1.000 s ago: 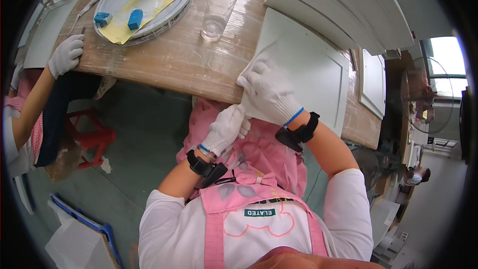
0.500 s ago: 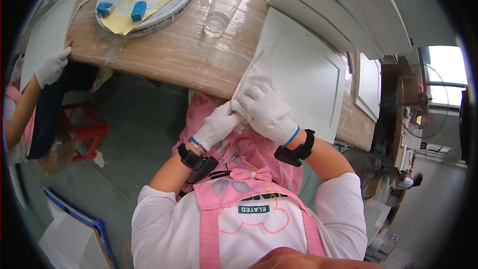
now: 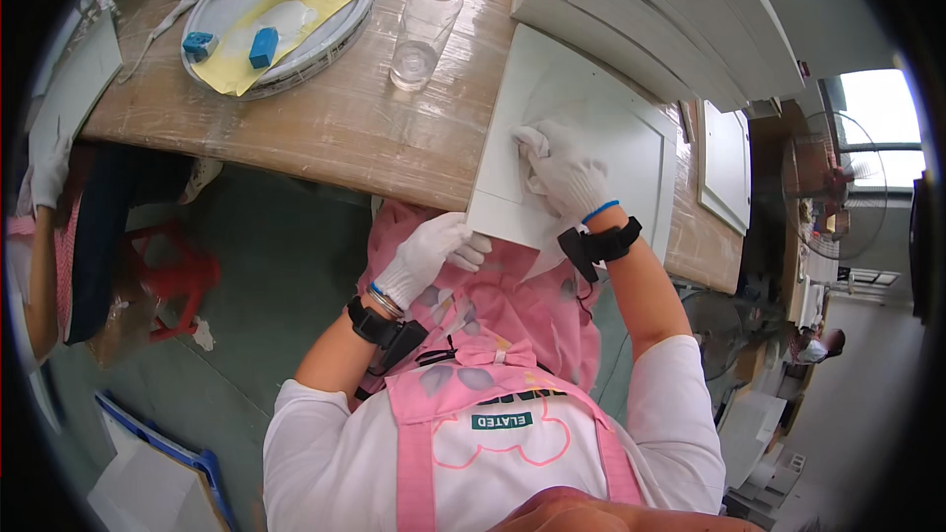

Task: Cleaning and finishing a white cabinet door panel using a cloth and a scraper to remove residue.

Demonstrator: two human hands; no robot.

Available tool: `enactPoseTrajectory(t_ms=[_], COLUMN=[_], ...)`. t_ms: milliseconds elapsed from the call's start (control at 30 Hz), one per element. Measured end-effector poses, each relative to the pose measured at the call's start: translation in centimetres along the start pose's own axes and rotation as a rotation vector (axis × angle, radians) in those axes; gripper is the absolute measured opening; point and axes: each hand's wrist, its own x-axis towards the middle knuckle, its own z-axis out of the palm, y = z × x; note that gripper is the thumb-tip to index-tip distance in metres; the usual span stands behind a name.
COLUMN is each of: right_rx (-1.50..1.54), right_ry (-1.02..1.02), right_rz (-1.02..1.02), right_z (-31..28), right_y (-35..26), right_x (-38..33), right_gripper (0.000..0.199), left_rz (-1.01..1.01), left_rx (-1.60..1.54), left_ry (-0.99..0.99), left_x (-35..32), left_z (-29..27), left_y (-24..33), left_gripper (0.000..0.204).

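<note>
A white cabinet-door-like panel (image 3: 631,177) with a recessed frame line lies on the table and juts over its near edge. My right hand (image 3: 570,177), in a white knit glove, presses a crumpled white cloth (image 3: 532,142) onto the panel's face; its fingers are closed on the cloth. At the panel's near left corner is my gloved left hand (image 3: 434,254), its thumb and fingers pinching the edge. Part of those fingers is hidden beneath the corner.
A clear bottle (image 3: 426,30) with a white cap stands left of the panel. Farther left, a round lid (image 3: 340,34) bears yellow sandpaper (image 3: 232,69) and blue blocks (image 3: 263,47). White panels (image 3: 680,20) are stacked at the back right. Another person's gloved hand (image 3: 47,169) holds a panel at far left.
My right hand has moved away from my left hand, up and right across the panel with the cloth. My left hand stays at the corner. The other person's panel has shifted left.
</note>
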Motion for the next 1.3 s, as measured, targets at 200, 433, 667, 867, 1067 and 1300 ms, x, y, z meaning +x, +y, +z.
enactPoseTrajectory(t_ms=[200, 433, 667, 867, 1067, 1300], right_rx=[-0.170, -0.383, -0.413, -0.556, -0.531, -0.602], right_ry=[0.087, 0.146, 0.025, -0.006, -0.065, -0.218], right_rz=[-0.220, -0.101, -0.369, -0.241, -0.259, -0.173], right_z=[0.4, 1.7, 1.2, 0.8, -0.2, 0.5], right_y=[-3.1, 0.1, -1.2, -0.6, -1.3, -2.2], right_x=[-3.8, 6.8, 4.1, 7.5, 6.9, 4.6], right_gripper=[0.033, 0.027, 0.028, 0.027, 0.024, 0.018], left_rz=[-0.123, -0.416, -0.324, -0.328, -0.340, -0.302], left_rx=[0.550, 0.701, 0.849, 0.648, 0.686, 0.637], left_ry=[0.394, 0.276, 0.354, 0.287, 0.282, 0.275], left_x=[-0.9, -0.5, 1.4, 1.1, 1.3, 1.1], left_z=[2.0, 3.7, 2.5, 3.4, 3.3, 2.8], left_y=[0.2, 2.0, 1.1, 1.8, 1.6, 1.1], left_gripper=[0.037, 0.034, 0.041, 0.047, 0.047, 0.048])
